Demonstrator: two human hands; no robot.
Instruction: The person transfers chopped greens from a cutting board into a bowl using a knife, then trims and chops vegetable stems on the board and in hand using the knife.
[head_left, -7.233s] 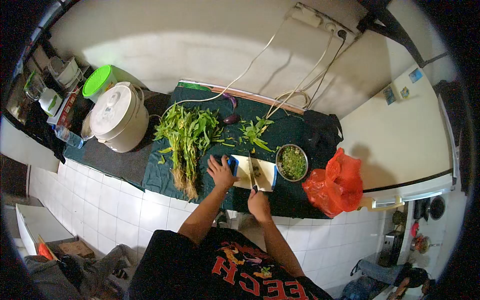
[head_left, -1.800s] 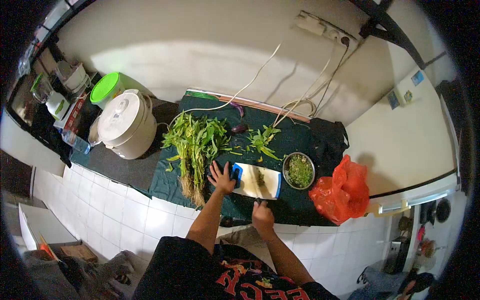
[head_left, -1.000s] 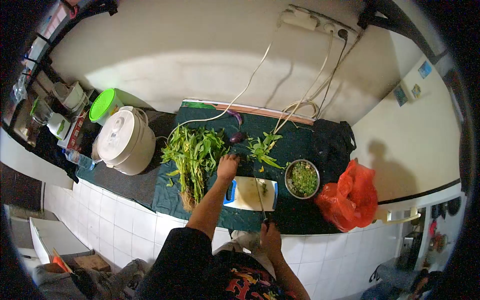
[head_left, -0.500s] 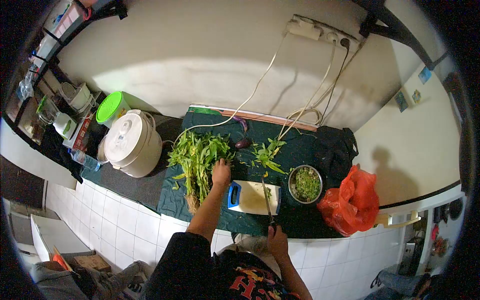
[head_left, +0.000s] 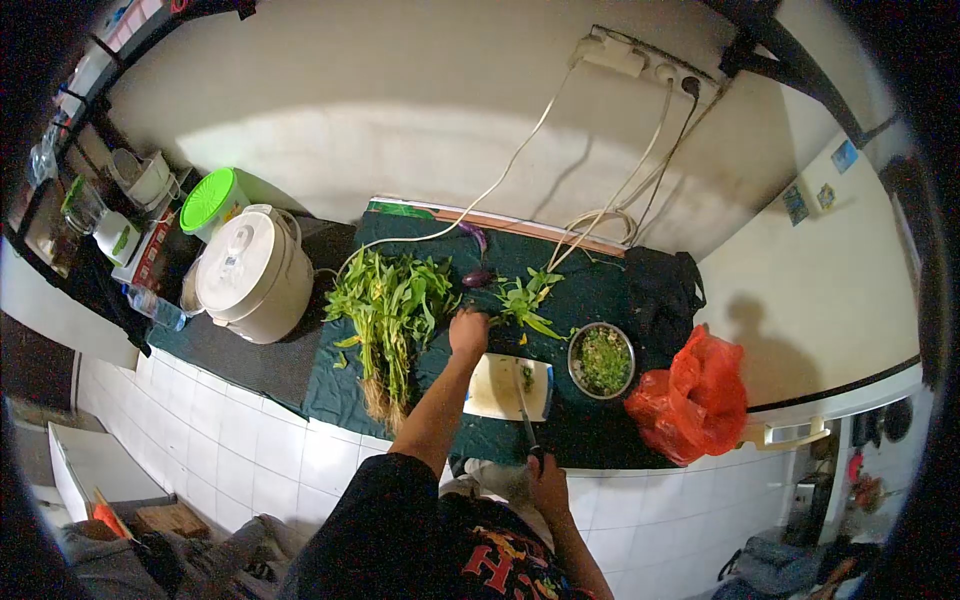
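Note:
My right hand (head_left: 548, 484) is wrapped round the dark handle of a knife (head_left: 524, 408), whose blade lies over the white cutting board (head_left: 492, 388). A little chopped green (head_left: 528, 377) is on the board beside the blade. My left hand (head_left: 468, 332) is just above the board's far edge, fingers together and pointing down at the cloth; what they hold, if anything, is too small to make out. Leafy greens with roots (head_left: 390, 310) lie to its left, loose leaves (head_left: 528, 300) to its right. A metal bowl (head_left: 601, 361) holds chopped greens.
Two purple eggplants (head_left: 478, 278) lie near the back of the green cloth (head_left: 340, 400). A red plastic bag (head_left: 690, 400) and a black bag (head_left: 655, 290) are at the right. A white rice cooker (head_left: 255, 275) stands left, with a white cable running across the back.
My left hand has left the board's handle side, moved to the leafy bunch, then shifted right to above the board. The knife is now over the board in my right hand.

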